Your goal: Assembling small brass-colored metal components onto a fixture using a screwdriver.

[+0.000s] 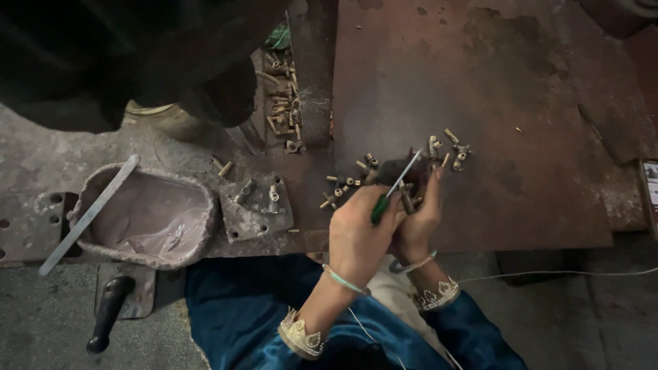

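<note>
My left hand [356,236] grips a green-handled screwdriver [395,186] whose thin metal shaft points up and away from me. My right hand [419,223] is closed around a small dark metal fitting [407,201] right beside the screwdriver's shaft. Both hands hover over the near edge of a rusty metal worktable [493,103]. Just beyond my fingers lies a scatter of several small brass fittings [346,186], some to the left and some at the upper right [456,152]. Blue sleeves with beaded cuffs and thin bangles cover my wrists.
A worn bowl-like tray [147,218] with a flat metal strip [89,214] across it sits at left. Beside it is a small metal plate [259,205] with fittings. A slot [282,103] holds more brass parts. A black handle [108,312] lies low left. Another person's dark clothing fills the upper left.
</note>
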